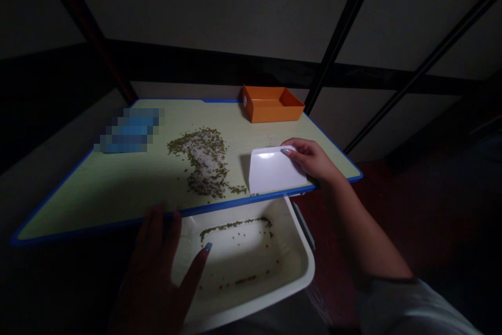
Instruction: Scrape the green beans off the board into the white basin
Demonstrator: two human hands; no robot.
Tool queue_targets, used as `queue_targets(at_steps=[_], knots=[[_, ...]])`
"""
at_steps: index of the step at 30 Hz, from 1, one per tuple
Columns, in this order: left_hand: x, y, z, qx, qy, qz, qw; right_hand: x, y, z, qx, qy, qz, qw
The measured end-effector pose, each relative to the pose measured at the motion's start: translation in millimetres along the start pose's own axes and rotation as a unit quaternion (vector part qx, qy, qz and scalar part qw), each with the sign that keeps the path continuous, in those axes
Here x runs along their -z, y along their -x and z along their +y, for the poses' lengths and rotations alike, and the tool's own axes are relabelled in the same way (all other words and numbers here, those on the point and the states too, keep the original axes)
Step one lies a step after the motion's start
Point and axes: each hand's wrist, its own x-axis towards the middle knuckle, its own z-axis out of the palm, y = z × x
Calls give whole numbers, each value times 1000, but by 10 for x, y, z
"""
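My right hand [308, 157] pinches the upper right edge of a white, flat-looking scraper [276, 172], thumb on its near face. The scraper stands tilted on the tabletop near the front edge. To its left lies a spread of small green beans [214, 141] mixed with white rice-like grains [202, 154]. Below the table edge is a white plastic tub [304, 272] with green beans scattered in it, mostly along its inner edges. My left hand [157, 272] is in shadow over the tub's left side, fingers spread, thumb above the inside; it hides that wall.
An orange open box [274, 113] stands at the back right of the pale green tabletop [129, 178], which has a blue rim. A blurred-out blue item [131, 131] lies at the left. Dark-framed wall panels [219, 6] rise behind the table.
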Motion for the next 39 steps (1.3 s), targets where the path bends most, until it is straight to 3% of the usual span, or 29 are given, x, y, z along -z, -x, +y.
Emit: queue_targets(at_steps=[10,18,34,39], knots=[[40,-60,56,44,27,-34,998,56,38,78,-4,1,37,999],[-22,-25,3,2,9,7,1000,51,51,72,-19,-38,26,999],[-32,-31,-14,-27,-5,16,999,5,44,56,3,-52,18,998],[-33,-38,-5,-23,-12,15,1000,12,38,64,-2,-60,48,997]])
